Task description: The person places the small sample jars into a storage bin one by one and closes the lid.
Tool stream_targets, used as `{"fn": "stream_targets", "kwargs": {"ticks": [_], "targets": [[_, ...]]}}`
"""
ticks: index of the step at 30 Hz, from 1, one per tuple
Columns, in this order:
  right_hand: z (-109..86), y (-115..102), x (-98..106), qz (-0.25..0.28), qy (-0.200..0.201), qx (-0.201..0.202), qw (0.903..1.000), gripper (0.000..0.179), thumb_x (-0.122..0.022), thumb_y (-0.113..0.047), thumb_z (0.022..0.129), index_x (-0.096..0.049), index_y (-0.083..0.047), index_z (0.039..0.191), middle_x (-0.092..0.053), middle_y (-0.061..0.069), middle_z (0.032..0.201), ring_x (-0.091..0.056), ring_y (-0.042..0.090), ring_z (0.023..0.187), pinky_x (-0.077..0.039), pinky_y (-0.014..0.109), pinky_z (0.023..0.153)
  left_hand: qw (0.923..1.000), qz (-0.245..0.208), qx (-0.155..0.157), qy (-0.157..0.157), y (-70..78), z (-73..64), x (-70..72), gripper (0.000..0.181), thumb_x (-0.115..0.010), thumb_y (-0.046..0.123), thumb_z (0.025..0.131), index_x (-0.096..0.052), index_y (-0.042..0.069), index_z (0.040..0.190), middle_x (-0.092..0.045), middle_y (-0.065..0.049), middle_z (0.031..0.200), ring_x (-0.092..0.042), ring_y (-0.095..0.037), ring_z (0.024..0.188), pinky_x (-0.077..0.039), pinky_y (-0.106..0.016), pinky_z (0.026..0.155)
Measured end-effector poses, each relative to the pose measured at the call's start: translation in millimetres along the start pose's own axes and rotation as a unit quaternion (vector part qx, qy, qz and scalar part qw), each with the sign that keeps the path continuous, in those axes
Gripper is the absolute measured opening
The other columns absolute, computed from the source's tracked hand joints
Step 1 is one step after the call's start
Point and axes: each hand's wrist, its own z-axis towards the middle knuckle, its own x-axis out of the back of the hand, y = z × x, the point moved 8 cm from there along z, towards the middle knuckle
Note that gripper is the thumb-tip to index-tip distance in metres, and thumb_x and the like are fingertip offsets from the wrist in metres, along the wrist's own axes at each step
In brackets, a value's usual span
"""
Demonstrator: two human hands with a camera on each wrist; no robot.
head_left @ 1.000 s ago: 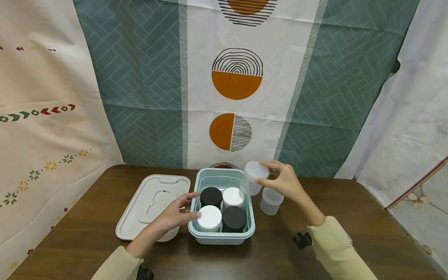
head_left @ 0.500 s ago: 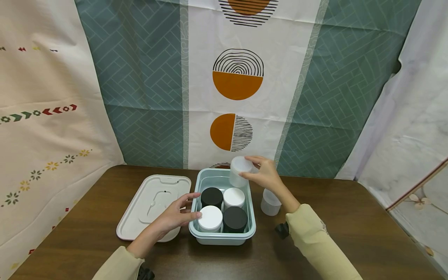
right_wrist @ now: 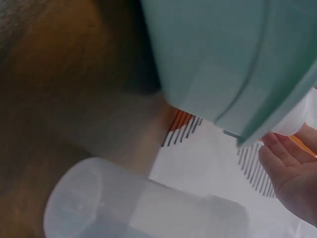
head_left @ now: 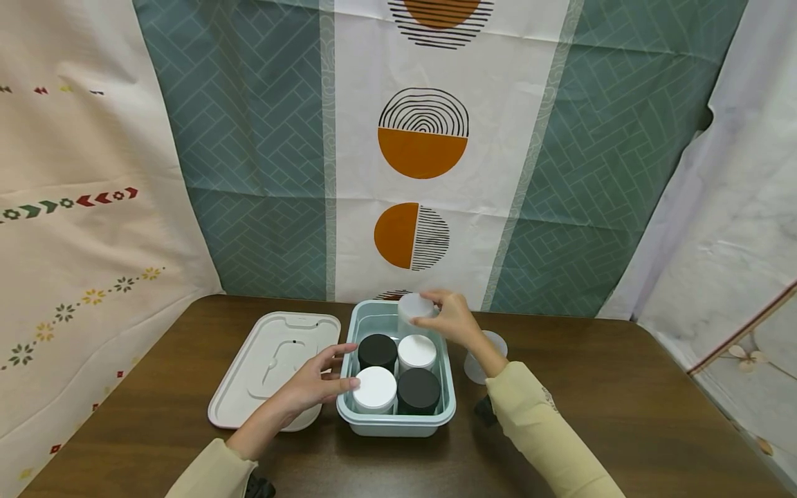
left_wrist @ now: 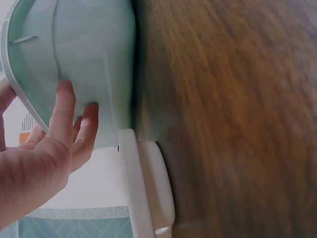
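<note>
A pale blue-green plastic box (head_left: pixel 395 429) holds two black-lidded jars (head_left: pixel 377 351) and two white-lidded jars (head_left: pixel 416 353). My left hand (head_left: pixel 305 379) grips its left rim, thumb over the edge and fingers against the outer wall (left_wrist: pixel 81 59). With thumb and fingers my right hand (head_left: pixel 456 322) pinches a translucent jar (head_left: pixel 411 308) near its top. That jar is low at the back right of the box, its lower part hidden behind the white lid. Another translucent jar (right_wrist: pixel 94 203) stands on the table right of the box, partly covered by my right forearm in the head view.
A white box lid (head_left: pixel 264 346) lies flat on the brown wooden table (head_left: pixel 610 408), left of the box. Fabric hangings (head_left: pixel 268 228) rise behind the table and along both sides.
My right hand has carried the translucent jar leftward from above the box's right rim, then down into the back of the box. The left hand stays on the rim.
</note>
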Motion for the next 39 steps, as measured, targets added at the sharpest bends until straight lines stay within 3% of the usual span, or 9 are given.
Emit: {"fn": "stream_targets", "kwargs": {"ticks": [6,19,28,39], "targets": [[-2.6,6.8,-8.2,-0.017,-0.016,-0.002,0.9997,0.051,-0.078,-0.019,0.069,-0.062,0.007,0.110,-0.061,0.021,0.111,-0.059,0.030,0.099,-0.050,0.038,0.079,1.0000,-0.004,0.002,-0.001,-0.7,0.3,-0.5,0.067,-0.071,0.026,0.079,-0.039,0.011,0.136,-0.042,-0.020,0.129,-0.054,-0.027,0.102,-0.051,-0.041,0.075],[0.5,-1.9,-16.4,-0.085,-0.054,0.003,0.9950,0.052,-0.076,-0.025,0.071,-0.062,0.008,0.109,-0.062,0.020,0.108,-0.059,0.031,0.098,-0.048,0.039,0.080,1.0000,-0.002,0.002,0.006,-1.0,0.9,0.0,0.066,-0.072,0.025,0.079,-0.040,0.011,0.135,-0.042,-0.021,0.129,-0.052,-0.029,0.106,-0.051,-0.042,0.075],[1.2,-1.4,-20.0,-0.105,-0.077,0.007,0.9915,0.048,-0.075,-0.028,0.073,-0.065,0.009,0.101,-0.065,0.019,0.099,-0.060,0.025,0.084,-0.049,0.036,0.073,1.0000,-0.008,-0.002,-0.003,-0.9,0.0,-0.8,0.066,-0.071,0.025,0.080,-0.038,0.010,0.136,-0.040,-0.023,0.131,-0.052,-0.029,0.106,-0.050,-0.043,0.075],[-4.9,-4.8,-14.8,-0.099,-0.074,0.020,0.9921,0.043,-0.074,-0.024,0.075,-0.066,0.010,0.100,-0.063,0.021,0.106,-0.059,0.032,0.099,-0.048,0.040,0.082,1.0000,-0.007,0.001,0.004,-1.5,0.2,-0.2,0.066,-0.071,0.025,0.079,-0.039,0.011,0.135,-0.040,-0.024,0.131,-0.051,-0.031,0.107,-0.050,-0.043,0.074]]}}
